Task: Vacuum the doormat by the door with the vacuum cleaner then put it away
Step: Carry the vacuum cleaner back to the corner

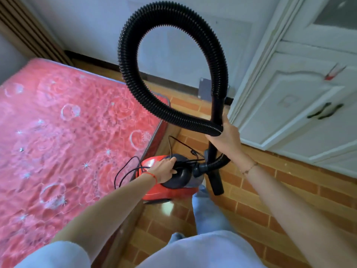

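Observation:
A red and black canister vacuum cleaner [170, 192] hangs above the brick-patterned floor beside the bed. My left hand [164, 170] is shut on its top handle, with the black power cord [125, 171] looped around the hand. The black ribbed hose [135, 29] arches high in a big loop. My right hand [226, 136] is shut on the hose end and the black wand [214, 165] together, holding them upright. No doormat is in view.
A bed with a red flowered mattress [67, 142] fills the left side. White cabinet doors [299, 93] with dark handles stand at the right. A white wall with a dark skirting lies ahead. A narrow strip of floor [251, 200] runs between the bed and the cabinet. My legs show below.

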Tool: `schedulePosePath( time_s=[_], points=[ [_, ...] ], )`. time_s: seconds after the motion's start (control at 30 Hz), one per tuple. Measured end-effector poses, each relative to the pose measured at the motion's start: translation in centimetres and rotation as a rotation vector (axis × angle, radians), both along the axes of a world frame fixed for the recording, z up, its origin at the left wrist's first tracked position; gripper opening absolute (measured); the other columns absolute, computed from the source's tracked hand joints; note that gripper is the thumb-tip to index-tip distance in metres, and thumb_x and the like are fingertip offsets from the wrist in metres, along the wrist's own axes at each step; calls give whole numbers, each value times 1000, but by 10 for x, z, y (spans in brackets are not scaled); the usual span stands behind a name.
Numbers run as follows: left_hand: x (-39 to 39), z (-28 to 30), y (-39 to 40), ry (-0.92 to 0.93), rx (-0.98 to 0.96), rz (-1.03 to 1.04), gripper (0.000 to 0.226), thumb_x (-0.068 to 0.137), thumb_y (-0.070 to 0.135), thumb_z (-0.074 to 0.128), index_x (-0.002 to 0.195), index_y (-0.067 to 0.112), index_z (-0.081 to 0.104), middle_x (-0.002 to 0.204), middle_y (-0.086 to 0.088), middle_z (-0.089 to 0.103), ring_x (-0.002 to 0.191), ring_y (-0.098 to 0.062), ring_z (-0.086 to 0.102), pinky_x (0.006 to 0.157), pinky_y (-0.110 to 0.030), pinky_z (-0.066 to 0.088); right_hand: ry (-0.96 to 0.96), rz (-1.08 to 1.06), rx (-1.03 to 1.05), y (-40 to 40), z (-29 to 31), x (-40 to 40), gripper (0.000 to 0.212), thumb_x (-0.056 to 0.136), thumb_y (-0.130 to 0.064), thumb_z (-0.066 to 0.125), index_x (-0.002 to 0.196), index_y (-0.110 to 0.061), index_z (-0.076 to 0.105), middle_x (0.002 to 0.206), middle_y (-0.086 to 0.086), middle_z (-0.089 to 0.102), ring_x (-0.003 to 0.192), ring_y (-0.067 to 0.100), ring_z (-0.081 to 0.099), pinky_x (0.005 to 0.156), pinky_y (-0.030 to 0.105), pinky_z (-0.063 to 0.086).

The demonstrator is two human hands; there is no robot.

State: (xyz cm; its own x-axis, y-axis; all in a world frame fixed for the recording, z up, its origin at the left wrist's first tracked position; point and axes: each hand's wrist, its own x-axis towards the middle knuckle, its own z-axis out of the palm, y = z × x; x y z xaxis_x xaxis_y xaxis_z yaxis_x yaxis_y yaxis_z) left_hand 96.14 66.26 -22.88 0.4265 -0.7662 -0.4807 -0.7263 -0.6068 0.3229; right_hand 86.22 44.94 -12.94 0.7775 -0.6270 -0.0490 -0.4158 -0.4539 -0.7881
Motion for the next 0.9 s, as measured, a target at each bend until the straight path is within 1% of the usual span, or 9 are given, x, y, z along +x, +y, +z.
schedulePosePath(
  time_s=[0.13,0.2,0.3,0.4,0.53,0.63,0.7,0.8,0.9],
  points=[
    [53,8,-62,-34,13,-77,27,93,20,53,115,6,47,107,-16,60,97,-34,59,73,-40,45,-7,-57,-7,-55,6,39,33,76,-30,71,103,-23,52,83,-7,64,77,13,63,67,32,55],
    [81,13,-93,-46,11,-97,29,92,21,53,117,8,47,107,-14,61,97,-34,59,73,-40,45,-6,-76,6,-84,13,61,35,76,-30,72,104,-21,52,82,-7,63,75,12,63,63,30,53],
    [124,23,-141,-59,-4,-116,28,89,21,54,115,12,47,103,-11,61,93,-32,61,71,-42,48,-11,-108,16,-130,25,97,31,79,-30,71,101,-22,51,81,-8,62,73,11,61,57,23,46],
    [170,30,-186,-64,-14,-137,29,89,21,55,115,12,46,100,-12,61,88,-33,61,70,-44,49,-29,-141,23,-170,34,135,32,79,-35,70,102,-23,50,81,-8,62,74,12,63,59,28,51],
    [232,36,-242,-85,-13,-179,28,90,22,55,115,14,46,99,-9,60,87,-31,61,70,-45,50,-36,-194,16,-215,42,185,30,80,-32,69,102,-24,49,80,-8,62,73,12,63,57,26,50],
    [279,37,-284,-108,-6,-223,29,90,22,55,116,12,46,102,-11,60,89,-32,61,69,-41,48,-45,-231,25,-245,41,226,33,77,-40,69,99,-26,49,79,-8,62,71,13,64,60,35,56],
    [311,34,-311,-112,2,-259,30,90,23,55,116,11,46,104,-12,59,92,-33,60,71,-42,48,-38,-262,23,-265,38,253,35,74,-38,71,98,-24,48,80,-8,62,72,14,63,60,33,54],
    [359,26,-355,-129,22,-319,23,93,22,54,111,10,45,104,-12,58,90,-32,60,67,-39,44,-27,-320,0,-296,30,293,34,75,-34,71,95,-24,46,77,-10,59,68,10,59,56,29,49],
    [402,13,-397,-118,29,-380,26,93,20,53,114,8,46,106,-14,60,93,-33,60,69,-39,44,-28,-386,0,-329,12,331,32,76,-35,70,94,-25,45,75,-9,60,68,11,60,57,31,52]
  ],
)
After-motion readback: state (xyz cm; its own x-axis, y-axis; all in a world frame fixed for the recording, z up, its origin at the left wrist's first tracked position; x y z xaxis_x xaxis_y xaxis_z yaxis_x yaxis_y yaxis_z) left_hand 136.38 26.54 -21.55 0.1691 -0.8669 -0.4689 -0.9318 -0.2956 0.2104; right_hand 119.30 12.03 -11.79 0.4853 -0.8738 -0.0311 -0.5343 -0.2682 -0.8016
